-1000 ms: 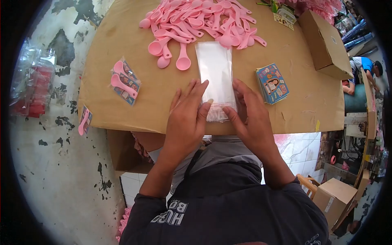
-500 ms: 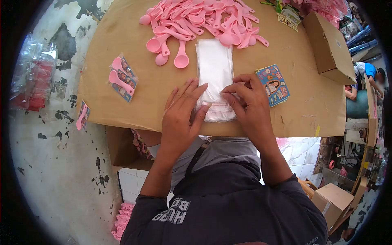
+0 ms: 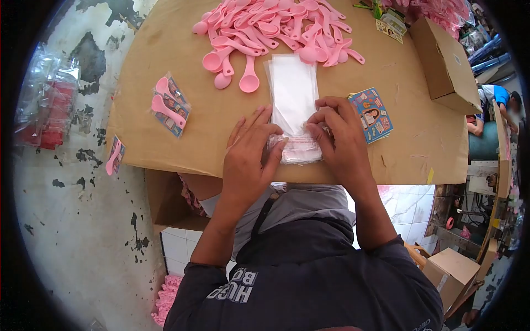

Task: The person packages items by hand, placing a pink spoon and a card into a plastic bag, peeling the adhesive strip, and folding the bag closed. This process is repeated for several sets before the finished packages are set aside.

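A stack of clear plastic sleeves (image 3: 293, 99) lies upright in front of me on the brown table. My left hand (image 3: 253, 146) rests at the lower left edge of the stack, thumb and fingers apart, palm down. On the right side, my right hand (image 3: 341, 132) has its fingers bent, with thumb and index finger pressed together at the edge of a sleeve. Just right of that hand sits a pile of blue printed cards (image 3: 372, 115). Beyond the sleeves is a heap of pink spoons (image 3: 265, 27), one spoon (image 3: 249, 77) lying near the stack's upper left.
Bagged pink spoons with cards (image 3: 170, 107) lie on the left of the table (image 3: 210, 138), another (image 3: 115, 155) at its left edge. An open cardboard box (image 3: 446, 66) stands at the right. Another person (image 3: 494, 99) is at the far right.
My left hand has moved slightly right and down, its fingers more bent. My right hand's fingertips have shifted a little along the sleeve edge. The view has shifted slightly.
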Motion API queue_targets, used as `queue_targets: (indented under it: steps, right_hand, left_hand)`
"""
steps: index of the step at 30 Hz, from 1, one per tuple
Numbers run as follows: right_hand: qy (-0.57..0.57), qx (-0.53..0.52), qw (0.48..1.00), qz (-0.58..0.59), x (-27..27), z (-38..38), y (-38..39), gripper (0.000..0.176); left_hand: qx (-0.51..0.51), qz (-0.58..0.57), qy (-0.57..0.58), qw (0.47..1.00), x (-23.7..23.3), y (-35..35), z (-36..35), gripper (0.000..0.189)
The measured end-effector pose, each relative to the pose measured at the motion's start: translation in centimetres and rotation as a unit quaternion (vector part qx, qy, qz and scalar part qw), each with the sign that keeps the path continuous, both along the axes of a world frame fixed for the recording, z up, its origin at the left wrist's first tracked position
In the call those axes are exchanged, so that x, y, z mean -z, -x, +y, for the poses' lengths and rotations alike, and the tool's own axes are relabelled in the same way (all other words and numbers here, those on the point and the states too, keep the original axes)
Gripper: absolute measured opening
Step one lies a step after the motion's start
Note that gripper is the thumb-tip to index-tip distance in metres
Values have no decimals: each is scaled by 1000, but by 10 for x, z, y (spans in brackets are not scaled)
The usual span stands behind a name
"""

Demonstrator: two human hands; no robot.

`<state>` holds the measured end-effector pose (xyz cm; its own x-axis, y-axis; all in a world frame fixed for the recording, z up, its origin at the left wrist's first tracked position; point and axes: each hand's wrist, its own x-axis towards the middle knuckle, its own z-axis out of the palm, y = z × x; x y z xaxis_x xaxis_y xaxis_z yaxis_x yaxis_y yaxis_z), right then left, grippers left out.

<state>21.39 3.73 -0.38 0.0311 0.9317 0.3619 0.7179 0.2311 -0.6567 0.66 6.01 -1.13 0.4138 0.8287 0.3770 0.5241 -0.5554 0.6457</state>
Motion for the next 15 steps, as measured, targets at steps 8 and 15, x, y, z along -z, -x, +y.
queue_targets:
  steps: [8,15]
  right_hand:
    - [-57,-79,993,-60,-22,-2,-4,17]
    - [-49,-80,991,-92,-8,-8,1,19]
  left_hand:
    - [4,-3,-1,1000,0,3,0,21]
    - [5,15,-9,1000,-2,2,-1,35]
